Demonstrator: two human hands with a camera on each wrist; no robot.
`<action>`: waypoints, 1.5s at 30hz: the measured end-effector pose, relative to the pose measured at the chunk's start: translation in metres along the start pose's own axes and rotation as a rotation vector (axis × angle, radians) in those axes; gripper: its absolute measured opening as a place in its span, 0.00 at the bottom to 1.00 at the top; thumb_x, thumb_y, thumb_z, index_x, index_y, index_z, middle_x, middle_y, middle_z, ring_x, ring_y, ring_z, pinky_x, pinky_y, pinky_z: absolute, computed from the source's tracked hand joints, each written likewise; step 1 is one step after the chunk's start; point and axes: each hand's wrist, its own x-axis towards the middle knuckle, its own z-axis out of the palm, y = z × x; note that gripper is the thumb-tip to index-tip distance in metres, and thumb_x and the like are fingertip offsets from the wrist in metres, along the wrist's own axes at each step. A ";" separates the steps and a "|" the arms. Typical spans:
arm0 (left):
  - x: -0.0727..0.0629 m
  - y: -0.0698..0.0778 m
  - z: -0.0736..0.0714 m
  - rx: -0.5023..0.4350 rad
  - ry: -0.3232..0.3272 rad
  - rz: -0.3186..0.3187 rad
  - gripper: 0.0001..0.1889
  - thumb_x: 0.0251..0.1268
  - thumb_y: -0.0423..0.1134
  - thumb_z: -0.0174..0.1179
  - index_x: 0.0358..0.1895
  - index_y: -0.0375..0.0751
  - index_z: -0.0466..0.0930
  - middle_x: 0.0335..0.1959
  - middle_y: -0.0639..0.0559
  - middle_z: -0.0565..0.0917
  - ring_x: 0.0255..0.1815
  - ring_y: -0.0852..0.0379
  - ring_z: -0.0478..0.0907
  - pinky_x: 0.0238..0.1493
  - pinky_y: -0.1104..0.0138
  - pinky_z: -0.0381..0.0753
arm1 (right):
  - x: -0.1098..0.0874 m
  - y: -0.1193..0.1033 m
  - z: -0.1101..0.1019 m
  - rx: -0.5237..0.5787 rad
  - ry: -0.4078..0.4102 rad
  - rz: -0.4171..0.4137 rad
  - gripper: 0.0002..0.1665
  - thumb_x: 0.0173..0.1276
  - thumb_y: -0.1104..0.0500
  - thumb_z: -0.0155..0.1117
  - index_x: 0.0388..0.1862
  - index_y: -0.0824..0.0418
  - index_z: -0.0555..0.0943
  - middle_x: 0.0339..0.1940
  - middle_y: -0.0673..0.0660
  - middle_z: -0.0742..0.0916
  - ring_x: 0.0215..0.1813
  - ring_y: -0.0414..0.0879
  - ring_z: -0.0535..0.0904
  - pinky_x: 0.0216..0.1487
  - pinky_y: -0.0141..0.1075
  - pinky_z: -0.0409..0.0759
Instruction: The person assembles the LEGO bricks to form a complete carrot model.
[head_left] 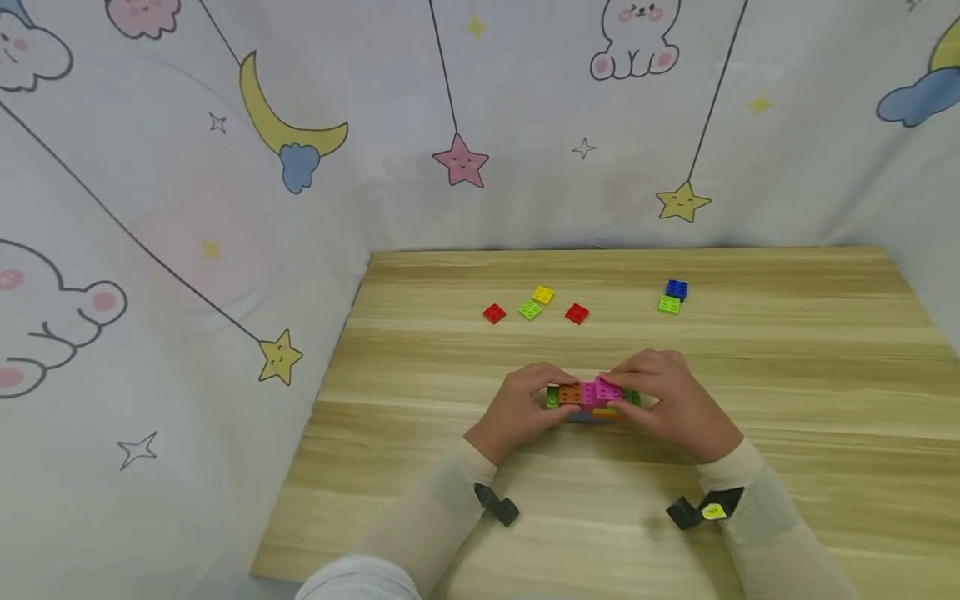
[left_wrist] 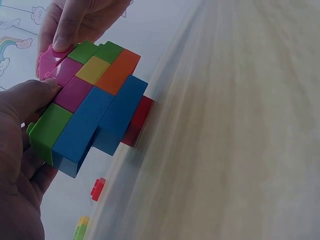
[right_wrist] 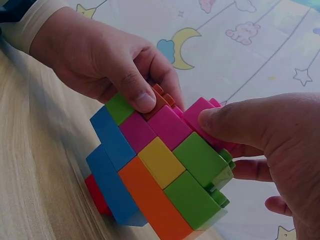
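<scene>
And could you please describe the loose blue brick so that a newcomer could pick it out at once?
On the wood-grain table, look beyond the right hand, toward the far edge. There, a lime-green brick and the blue brick sit together, the blue one farther away. Of the loose bricks it alone is blue, unlike the yellow brick, both red bricks and both lime-green ones.

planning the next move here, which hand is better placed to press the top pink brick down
Probably the right hand: it pinches the top pink brick. The left hand grips the block stack by the brown-orange brick, so seems better suited to steadying.
</scene>
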 end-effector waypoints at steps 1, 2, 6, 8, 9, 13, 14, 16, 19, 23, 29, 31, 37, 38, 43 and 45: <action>0.001 0.001 0.000 0.001 -0.002 -0.002 0.20 0.60 0.40 0.77 0.56 0.45 0.88 0.51 0.57 0.88 0.54 0.65 0.81 0.57 0.69 0.81 | 0.000 0.000 0.000 0.000 0.002 0.003 0.24 0.51 0.61 0.85 0.50 0.58 0.91 0.43 0.48 0.89 0.48 0.47 0.81 0.48 0.47 0.67; 0.001 0.001 0.000 0.002 -0.004 -0.005 0.20 0.60 0.40 0.77 0.56 0.46 0.88 0.51 0.58 0.88 0.54 0.66 0.81 0.57 0.69 0.81 | -0.001 0.000 0.000 0.001 0.006 0.005 0.25 0.50 0.62 0.86 0.50 0.58 0.91 0.43 0.48 0.89 0.48 0.47 0.81 0.48 0.46 0.67; 0.003 0.002 -0.001 0.009 -0.002 -0.003 0.19 0.61 0.41 0.77 0.56 0.46 0.88 0.51 0.57 0.88 0.54 0.66 0.81 0.58 0.69 0.81 | -0.002 0.003 0.005 0.036 0.041 -0.019 0.26 0.49 0.64 0.86 0.50 0.57 0.91 0.43 0.50 0.90 0.48 0.49 0.82 0.49 0.47 0.68; 0.003 0.002 -0.002 0.011 0.003 0.000 0.19 0.61 0.41 0.77 0.55 0.47 0.88 0.51 0.57 0.88 0.54 0.66 0.81 0.57 0.70 0.81 | -0.002 0.006 0.008 0.050 0.058 -0.038 0.27 0.49 0.64 0.86 0.51 0.57 0.91 0.45 0.50 0.90 0.49 0.49 0.83 0.49 0.48 0.68; 0.003 0.002 -0.002 0.012 0.006 0.003 0.19 0.60 0.41 0.77 0.55 0.47 0.88 0.50 0.57 0.88 0.53 0.66 0.82 0.57 0.69 0.81 | -0.003 0.007 0.009 0.056 0.060 -0.041 0.27 0.50 0.64 0.85 0.52 0.57 0.91 0.45 0.50 0.90 0.49 0.50 0.83 0.49 0.48 0.68; 0.003 0.002 -0.001 0.008 0.012 -0.002 0.19 0.59 0.39 0.78 0.55 0.46 0.88 0.50 0.57 0.88 0.53 0.65 0.82 0.57 0.69 0.81 | -0.005 0.009 0.011 0.058 0.052 -0.030 0.28 0.51 0.64 0.85 0.54 0.55 0.90 0.47 0.50 0.90 0.51 0.50 0.83 0.51 0.48 0.68; 0.003 0.002 0.000 0.007 0.009 -0.005 0.19 0.59 0.39 0.78 0.55 0.46 0.88 0.50 0.56 0.88 0.53 0.65 0.82 0.57 0.69 0.81 | -0.006 0.009 0.011 0.058 0.047 -0.021 0.28 0.52 0.64 0.85 0.54 0.55 0.90 0.47 0.49 0.90 0.51 0.49 0.83 0.51 0.48 0.67; 0.002 0.002 0.001 0.008 0.000 -0.009 0.19 0.60 0.39 0.77 0.55 0.46 0.88 0.50 0.57 0.88 0.53 0.65 0.82 0.57 0.69 0.81 | -0.008 0.009 0.011 0.063 0.045 -0.010 0.28 0.52 0.64 0.85 0.54 0.54 0.89 0.47 0.49 0.90 0.51 0.48 0.83 0.51 0.48 0.67; 0.002 0.001 0.001 0.013 -0.006 -0.014 0.19 0.60 0.40 0.77 0.55 0.47 0.88 0.50 0.58 0.88 0.53 0.66 0.81 0.57 0.69 0.81 | -0.009 0.008 0.012 0.075 0.053 0.000 0.29 0.52 0.64 0.84 0.55 0.54 0.89 0.47 0.48 0.90 0.50 0.47 0.83 0.50 0.48 0.67; 0.001 0.000 0.002 0.006 0.005 -0.014 0.19 0.60 0.40 0.77 0.55 0.47 0.88 0.50 0.59 0.88 0.53 0.66 0.81 0.56 0.69 0.81 | -0.011 0.012 0.015 0.136 0.050 0.024 0.29 0.54 0.65 0.83 0.56 0.53 0.88 0.48 0.46 0.89 0.51 0.45 0.83 0.53 0.46 0.72; 0.000 0.000 0.002 0.004 0.003 -0.015 0.20 0.60 0.40 0.78 0.56 0.47 0.88 0.51 0.58 0.88 0.54 0.65 0.81 0.58 0.68 0.81 | -0.020 0.029 0.020 0.334 0.095 0.194 0.26 0.65 0.69 0.73 0.62 0.56 0.85 0.55 0.50 0.88 0.60 0.40 0.79 0.65 0.31 0.72; 0.000 0.000 0.001 -0.002 0.003 -0.020 0.20 0.59 0.40 0.78 0.56 0.47 0.88 0.51 0.57 0.88 0.54 0.64 0.81 0.59 0.68 0.81 | -0.023 0.042 0.021 0.391 0.155 0.266 0.24 0.69 0.71 0.68 0.63 0.59 0.84 0.57 0.56 0.88 0.63 0.38 0.78 0.66 0.28 0.69; -0.002 -0.002 0.000 -0.009 0.006 -0.019 0.20 0.59 0.40 0.78 0.56 0.47 0.87 0.52 0.57 0.88 0.55 0.64 0.81 0.59 0.68 0.81 | -0.021 0.095 0.017 0.320 0.326 0.455 0.15 0.74 0.65 0.67 0.57 0.65 0.86 0.53 0.64 0.88 0.57 0.33 0.78 0.57 0.27 0.69; -0.002 -0.003 0.000 -0.010 0.005 -0.019 0.20 0.59 0.40 0.78 0.56 0.47 0.87 0.52 0.57 0.88 0.54 0.64 0.81 0.59 0.68 0.81 | -0.020 0.104 0.015 0.297 0.339 0.492 0.15 0.74 0.63 0.67 0.57 0.65 0.86 0.53 0.63 0.88 0.55 0.33 0.77 0.55 0.26 0.69; -0.002 -0.006 0.001 -0.018 -0.005 -0.019 0.20 0.60 0.40 0.77 0.56 0.48 0.87 0.51 0.58 0.87 0.54 0.65 0.81 0.57 0.69 0.81 | -0.016 0.147 0.004 0.186 0.351 0.659 0.20 0.76 0.52 0.67 0.61 0.60 0.85 0.57 0.60 0.86 0.56 0.41 0.77 0.51 0.26 0.70; -0.002 -0.006 0.002 -0.020 -0.011 -0.018 0.20 0.60 0.40 0.77 0.56 0.48 0.87 0.51 0.57 0.88 0.54 0.66 0.81 0.57 0.69 0.81 | -0.015 0.160 -0.001 0.156 0.336 0.708 0.25 0.76 0.48 0.66 0.64 0.59 0.83 0.61 0.60 0.84 0.59 0.47 0.76 0.52 0.32 0.71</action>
